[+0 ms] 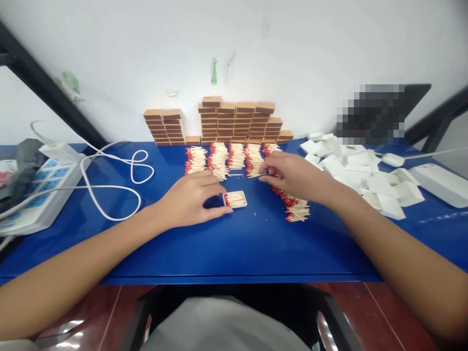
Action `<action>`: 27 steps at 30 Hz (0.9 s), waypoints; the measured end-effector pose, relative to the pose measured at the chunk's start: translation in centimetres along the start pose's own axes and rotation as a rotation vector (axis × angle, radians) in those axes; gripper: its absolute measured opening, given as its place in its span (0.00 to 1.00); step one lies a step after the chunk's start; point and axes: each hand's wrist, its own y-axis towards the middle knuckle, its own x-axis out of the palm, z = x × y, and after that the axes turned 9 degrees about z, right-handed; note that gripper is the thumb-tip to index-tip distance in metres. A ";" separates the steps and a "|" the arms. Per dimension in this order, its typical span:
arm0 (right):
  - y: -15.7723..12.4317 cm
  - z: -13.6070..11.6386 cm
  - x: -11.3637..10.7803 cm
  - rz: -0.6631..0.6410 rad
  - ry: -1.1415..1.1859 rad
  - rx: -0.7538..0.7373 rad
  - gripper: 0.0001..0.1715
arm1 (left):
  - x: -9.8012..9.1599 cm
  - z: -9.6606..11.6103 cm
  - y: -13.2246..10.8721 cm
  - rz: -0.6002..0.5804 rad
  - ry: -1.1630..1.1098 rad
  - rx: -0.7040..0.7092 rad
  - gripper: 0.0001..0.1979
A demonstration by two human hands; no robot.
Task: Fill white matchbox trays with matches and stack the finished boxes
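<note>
My left hand is closed round the left end of a small white matchbox tray, thumb in front and fingers behind. Matches with red heads lie in the tray, heads to the left. My right hand pinches a thin match just above the blue tabletop, close to the piles. Behind the hands, several bundles of matches lie in a row, red heads to the left. Another heap of matches spreads below my right hand, which partly hides it. A single match lies between the bundles and the tray.
Stacks of brown matchboxes stand against the wall. White empty trays are piled at the right, near a white adapter and a dark blurred screen. A power strip and looping white cable occupy the left.
</note>
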 end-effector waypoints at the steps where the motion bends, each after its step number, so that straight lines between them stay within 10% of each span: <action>1: 0.1 0.2 0.2 -0.028 0.006 -0.011 0.07 | 0.0 0.0 0.0 -0.001 0.004 -0.001 0.16; 27: -0.1 0.1 0.8 -0.080 0.016 0.053 0.09 | 0.1 -0.1 0.0 0.012 0.003 0.026 0.16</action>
